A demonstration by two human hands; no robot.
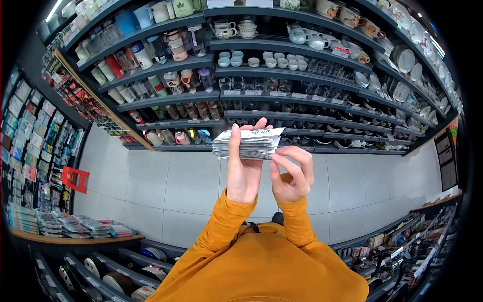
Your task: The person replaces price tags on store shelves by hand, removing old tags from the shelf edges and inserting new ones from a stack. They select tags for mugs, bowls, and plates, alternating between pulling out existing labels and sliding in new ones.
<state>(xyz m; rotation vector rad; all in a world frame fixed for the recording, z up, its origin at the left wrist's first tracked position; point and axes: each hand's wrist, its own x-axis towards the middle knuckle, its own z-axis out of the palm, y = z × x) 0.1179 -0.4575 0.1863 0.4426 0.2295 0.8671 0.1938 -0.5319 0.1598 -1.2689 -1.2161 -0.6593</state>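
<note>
A thick stack of white printed price labels (246, 146) is held in front of my chest, its top label showing "19.80". My left hand (243, 173) is wrapped round the stack from below, thumb on the near side and fingertips showing behind the top edge. With its thumb and fingers pinched together at the stack's right corner, my right hand (294, 173) touches the label edges. Both sleeves are mustard yellow.
Ahead stand shelves (282, 94) of cups, teapots, glasses and bowls, with bottles (142, 55) to the left. A red stool (75, 179) is on the tiled floor (191, 176) at left. Packaged goods (65, 224) lie on a lower-left display, and utensils (392, 251) fill racks lower right.
</note>
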